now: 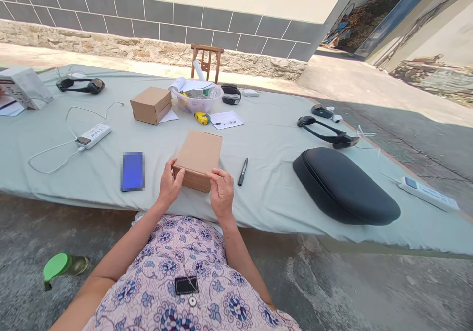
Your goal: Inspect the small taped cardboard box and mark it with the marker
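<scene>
A closed brown cardboard box [199,151] sits on the cloth-covered table right in front of me. My left hand [170,184] grips its near left corner, thumb on the front face and fingers along the side. At the near right corner, my right hand [222,190] holds the box edge between thumb and fingers. A black marker [243,171] lies a little to the right of my right hand. To the left of my left hand is a blue, pixel-blurred rectangular object [132,171].
Farther back stand a second cardboard box [151,105], a plastic basket [197,103] of odds and ends, and a yellow tape measure [202,118]. A black case [343,185] and a headset [328,133] lie right. A cabled white power bank [94,136] is left.
</scene>
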A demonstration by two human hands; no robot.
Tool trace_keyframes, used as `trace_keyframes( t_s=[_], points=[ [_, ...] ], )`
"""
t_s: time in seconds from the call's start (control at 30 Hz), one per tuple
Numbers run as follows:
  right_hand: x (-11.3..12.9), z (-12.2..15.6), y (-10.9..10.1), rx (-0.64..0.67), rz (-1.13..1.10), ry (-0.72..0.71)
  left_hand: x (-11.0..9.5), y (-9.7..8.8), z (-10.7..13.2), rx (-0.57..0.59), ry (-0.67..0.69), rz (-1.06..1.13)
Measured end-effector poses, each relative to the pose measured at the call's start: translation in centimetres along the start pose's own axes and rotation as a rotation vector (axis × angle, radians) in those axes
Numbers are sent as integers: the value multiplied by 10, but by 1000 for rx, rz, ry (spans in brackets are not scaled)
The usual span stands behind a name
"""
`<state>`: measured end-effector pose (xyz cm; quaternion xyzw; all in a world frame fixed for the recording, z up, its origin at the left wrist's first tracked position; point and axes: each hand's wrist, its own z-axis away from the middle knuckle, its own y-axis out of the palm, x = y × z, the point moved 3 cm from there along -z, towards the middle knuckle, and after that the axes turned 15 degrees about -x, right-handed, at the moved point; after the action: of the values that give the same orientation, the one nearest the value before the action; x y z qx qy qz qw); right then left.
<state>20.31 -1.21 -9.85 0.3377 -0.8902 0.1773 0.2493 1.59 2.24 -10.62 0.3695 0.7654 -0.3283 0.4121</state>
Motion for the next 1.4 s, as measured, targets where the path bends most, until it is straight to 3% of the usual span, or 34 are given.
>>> trace_keyframes(
  t_s=[0.2,0.33,0.5,0.67,0.8,0.97,1.1,1.23,1.33,1.4],
  points=[
    [23,8,4,130,-116,-12,0,-4,4,-110,234,-146],
    [34,14,10,202,-204,-11,-8,-2,13,6,391,-213],
    [32,12,11,228,-212,19,-18,0,16,100,565,-259],
    [23,8,17,208,-124,25,-12,1,14,101,561,-298],
    [5,0,17,101,3,62,-11,-1,12,92,558,-241],
    [-28,-14,-1,-101,124,158,-8,-8,7,111,525,-136],
    [-54,-19,-19,-208,151,335,-6,-12,3,114,473,-70],
    [-68,-11,-20,-84,126,528,-6,-16,-1,62,395,-30],
    [-64,-4,-16,50,84,567,-10,-18,-4,-4,349,45],
    [-57,-2,-16,58,49,577,-12,-19,-6,-41,274,112]
  ],
)
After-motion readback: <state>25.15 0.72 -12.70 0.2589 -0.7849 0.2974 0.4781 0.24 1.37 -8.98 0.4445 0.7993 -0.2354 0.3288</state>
